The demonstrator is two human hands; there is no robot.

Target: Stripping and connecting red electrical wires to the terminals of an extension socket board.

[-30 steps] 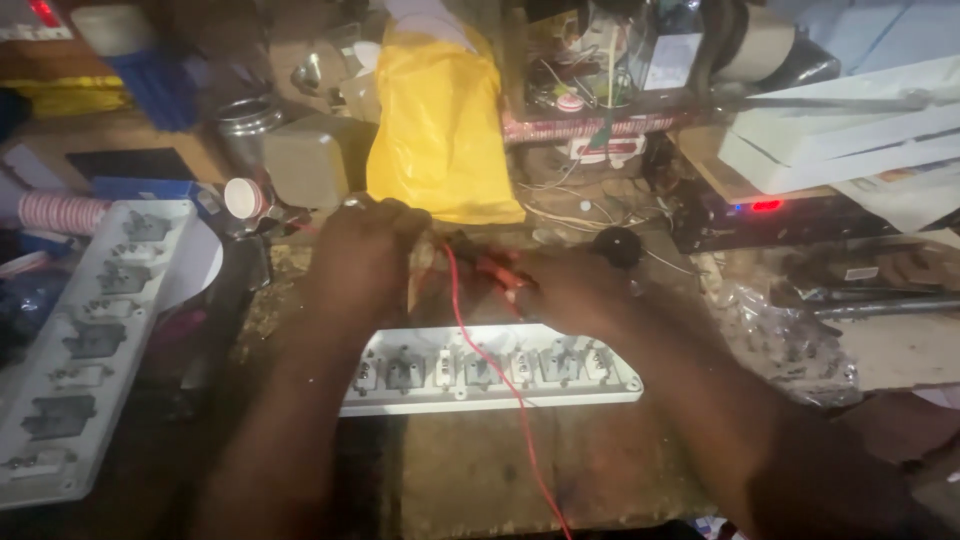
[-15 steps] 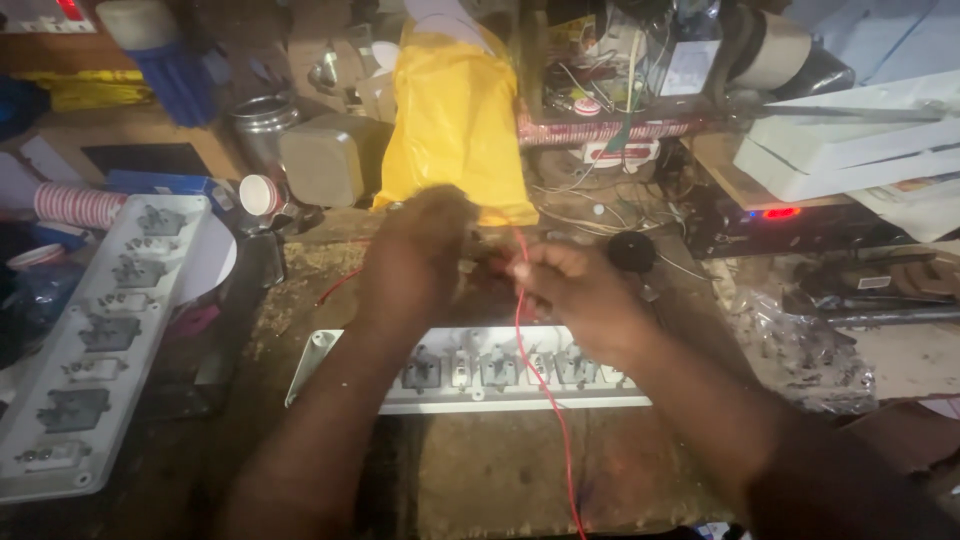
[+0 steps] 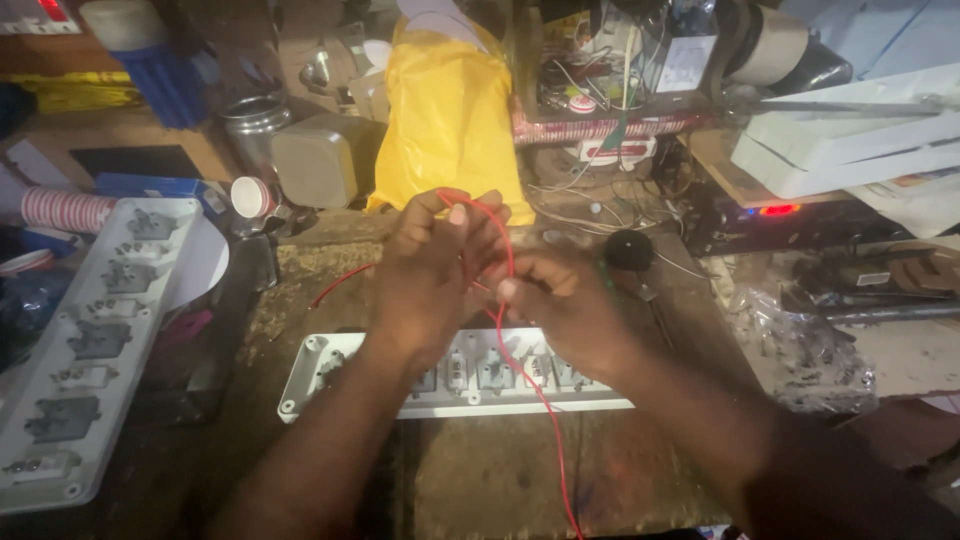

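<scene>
Yellow bag (image 3: pixel 450 120) behind hands; second socket strip (image 3: pixel 90 340) left.

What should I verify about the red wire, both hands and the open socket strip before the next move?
1. Red wire held by left hand: ok, pinched at its looped top.
2. Right hand on the wire: ok, grip lower on the same strand.
3. Open white socket strip flat on the bench under the hands: ok.
4. Wire clear of the strip's contacts: cannot tell, the hands hide them.
5. Wire's lower end: cannot tell, it runs off the bottom edge.
6. Bench uncluttered: not ok, second socket strip and yellow bag crowd it.
</scene>
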